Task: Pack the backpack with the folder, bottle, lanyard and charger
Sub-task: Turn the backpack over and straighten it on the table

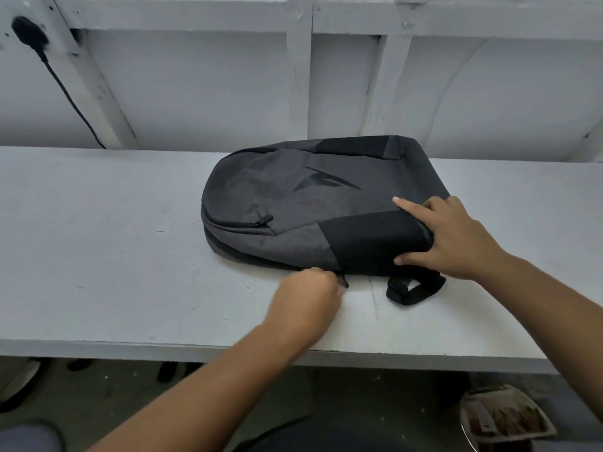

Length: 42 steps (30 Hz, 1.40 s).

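Note:
A dark grey and black backpack (293,197) lies flat on the white table (114,256), front side up, its top toward the left. My right hand (456,236) grips the black bottom corner of the backpack, fingers on top and thumb on the near side. My left hand (310,295) is closed at the pack's near edge, pinching a small black zipper pull (345,282). A black strap loop (414,290) sticks out from under the pack near my right hand. A closed front-pocket zipper (261,222) shows on the left part. No folder, bottle, lanyard or charger is in view.
A white panelled wall (195,86) rises behind the table, with a black plug and cable (36,37) at the upper left. Below the table edge, a plate-like object (505,415) sits at the lower right, and shoes (19,376) on the floor at the left.

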Available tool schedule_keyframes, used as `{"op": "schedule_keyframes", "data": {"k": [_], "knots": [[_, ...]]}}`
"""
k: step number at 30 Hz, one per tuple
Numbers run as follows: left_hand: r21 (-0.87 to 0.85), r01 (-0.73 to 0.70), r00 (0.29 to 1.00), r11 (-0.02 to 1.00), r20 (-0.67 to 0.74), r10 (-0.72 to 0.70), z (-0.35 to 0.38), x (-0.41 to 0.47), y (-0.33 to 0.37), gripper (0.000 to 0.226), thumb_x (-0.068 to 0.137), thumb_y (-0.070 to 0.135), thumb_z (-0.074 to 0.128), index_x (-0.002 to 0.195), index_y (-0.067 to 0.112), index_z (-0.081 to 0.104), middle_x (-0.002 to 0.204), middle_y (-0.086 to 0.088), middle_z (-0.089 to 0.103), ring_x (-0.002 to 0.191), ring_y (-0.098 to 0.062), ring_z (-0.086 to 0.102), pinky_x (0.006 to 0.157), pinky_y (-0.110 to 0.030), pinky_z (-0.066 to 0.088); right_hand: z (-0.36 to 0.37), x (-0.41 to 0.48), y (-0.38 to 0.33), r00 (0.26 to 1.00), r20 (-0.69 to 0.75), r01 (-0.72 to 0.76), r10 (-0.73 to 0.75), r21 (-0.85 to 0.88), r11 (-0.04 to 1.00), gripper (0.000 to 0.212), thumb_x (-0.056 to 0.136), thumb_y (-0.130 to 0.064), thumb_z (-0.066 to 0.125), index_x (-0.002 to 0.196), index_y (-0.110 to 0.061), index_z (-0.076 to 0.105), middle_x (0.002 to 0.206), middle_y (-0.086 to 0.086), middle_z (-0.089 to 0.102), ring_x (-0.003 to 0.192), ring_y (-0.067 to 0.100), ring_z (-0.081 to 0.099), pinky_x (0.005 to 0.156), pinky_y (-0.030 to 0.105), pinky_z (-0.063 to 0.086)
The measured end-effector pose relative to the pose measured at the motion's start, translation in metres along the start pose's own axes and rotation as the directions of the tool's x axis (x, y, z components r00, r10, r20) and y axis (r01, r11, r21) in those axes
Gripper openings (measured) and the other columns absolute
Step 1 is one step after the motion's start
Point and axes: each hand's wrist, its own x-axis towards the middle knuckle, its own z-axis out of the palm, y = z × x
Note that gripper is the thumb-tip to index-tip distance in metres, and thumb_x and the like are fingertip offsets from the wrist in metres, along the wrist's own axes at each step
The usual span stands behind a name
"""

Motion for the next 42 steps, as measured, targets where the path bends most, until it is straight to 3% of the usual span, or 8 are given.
{"op": "schedule_keyframes", "data": {"k": [9,16,21,26,29,34,39,42], "knots": [[-0.387,0.111,0.992,0.915,0.094,-0.081,0.018,0.001,0.031,0.041,0.099,0.051,0.054,0.129,0.026,0.066,0.099,0.007,0.075,0.088,-0.006,0.067,0.074,-0.024,0.051,-0.002,-0.002,-0.001,1.0,0.013,-0.021,0.02,0.064,0.998,0.109,0.064,-0.074,0.076,0.155,-0.051,0.02,0.12,-0.008,0.043,0.115,0.014,0.033,0.076,0.031,0.042],[-0.862,0.5,0.837,0.08,0.458,-0.301,0.009,0.001,0.024,0.053,0.089,0.058,0.068,0.093,0.005,0.067,0.074,0.004,0.07,0.068,-0.015,0.069,0.071,-0.029,0.06,0.0,-0.029,-0.029,0.999,-0.042,-0.013,0.016,0.075,0.997,0.096,0.07,-0.081,0.049,0.156,-0.047,0.023,0.116,-0.015,0.046,0.112,0.011,0.038,0.074,0.026,0.044],[-0.868,0.478,0.782,-0.136,0.491,-0.384,0.002,-0.016,0.024,0.068,0.074,0.068,0.076,0.125,0.025,0.062,0.121,0.0,0.074,0.106,-0.018,0.073,0.083,-0.037,0.063,-0.011,-0.071,-0.069,0.997,-0.056,0.072,-0.06,0.231,0.97,0.074,0.082,-0.074,0.044,0.15,-0.046,0.038,0.109,-0.029,0.056,0.097,-0.002,0.042,0.074,0.011,0.039],[-0.887,0.455,0.664,0.081,0.278,-0.694,-0.027,-0.039,-0.022,0.034,0.079,0.049,0.077,0.102,0.024,0.076,0.095,0.009,0.08,0.087,-0.012,0.073,0.086,-0.042,0.058,-0.013,-0.097,-0.13,0.979,0.181,-0.034,-0.091,0.589,0.807,0.025,0.08,-0.07,0.061,0.101,-0.06,0.053,0.111,-0.034,0.045,0.114,-0.009,0.042,0.101,0.016,0.04],[-0.892,0.441,0.654,0.097,0.245,-0.716,-0.051,-0.048,-0.062,0.011,0.082,0.029,0.082,0.087,0.02,0.084,0.084,0.002,0.082,0.074,-0.014,0.078,0.068,-0.033,0.058,-0.02,-0.11,-0.144,0.931,0.356,-0.249,-0.087,0.789,0.561,0.034,0.051,-0.066,0.086,0.059,-0.035,0.075,0.086,-0.027,0.067,0.09,-0.007,0.066,0.073,0.0,0.044],[-0.84,0.513,0.693,0.178,0.284,-0.662,-0.075,-0.042,-0.112,0.021,0.089,0.03,0.076,0.097,0.011,0.083,0.092,-0.016,0.08,0.087,-0.036,0.077,0.09,-0.044,0.058,-0.036,-0.06,-0.097,0.89,-0.332,0.013,0.312,0.703,0.711,0.017,0.077,-0.052,0.078,0.087,-0.039,0.074,0.075,-0.019,0.071,0.058,-0.003,0.058,0.055,0.01,0.045],[-0.692,0.629,0.755,0.353,0.437,-0.488,-0.086,-0.022,-0.104,0.066,0.061,0.075,0.07,0.089,0.017,0.086,0.089,0.002,0.082,0.084,-0.009,0.078,0.082,-0.028,0.056,-0.036,-0.035,-0.045,0.838,0.522,-0.538,0.159,0.741,0.402,0.051,0.081,-0.051,0.077,0.117,-0.016,0.07,0.107,-0.004,0.078,0.097,0.017,0.075,0.091,0.035,0.057],[-0.718,0.567,0.809,0.404,0.392,-0.438,-0.091,-0.016,-0.104,0.067,0.057,0.066,0.077,0.097,0.012,0.083,0.091,0.007,0.082,0.087,-0.007,0.077,0.082,-0.025,0.055,-0.022,-0.015,-0.033,0.819,0.562,-0.562,0.115,0.745,0.359,0.051,0.075,-0.037,0.087,0.118,-0.012,0.073,0.106,0.002,0.08,0.099,0.02,0.076,0.099,0.041,0.055]]}}
